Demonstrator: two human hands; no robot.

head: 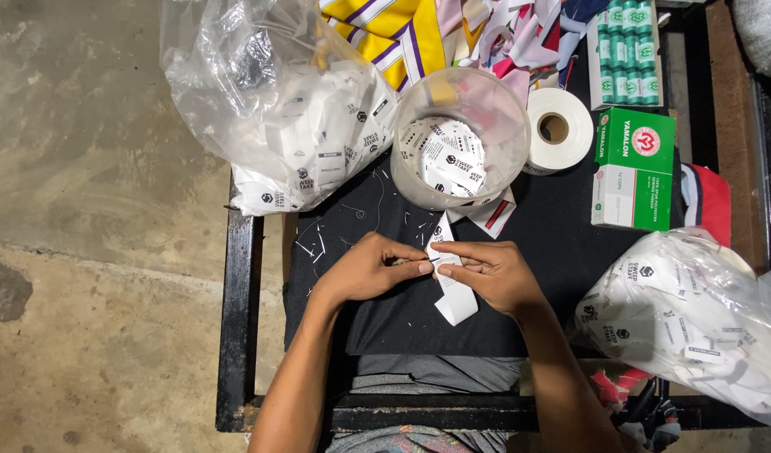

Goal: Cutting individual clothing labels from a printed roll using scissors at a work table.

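Both my hands meet over a black cloth (385, 310) spread on a small table. My left hand (373, 268) and my right hand (490, 273) pinch the same white label strip (454, 298) between fingertips, near its upper end. The strip's lower end curls onto the cloth. Just beyond my fingers stands a clear round tub (461, 138) holding several white printed labels. A loose label with a red edge (494, 214) lies by the tub's base.
A clear bag of white labels (285, 109) sits at the back left, another bag of labels (696, 327) at the right. A white tape roll (557, 130), a green box (635, 168), green thread spools (625, 50) and coloured fabric (453, 33) lie behind. Black table frame (239, 319), concrete floor left.
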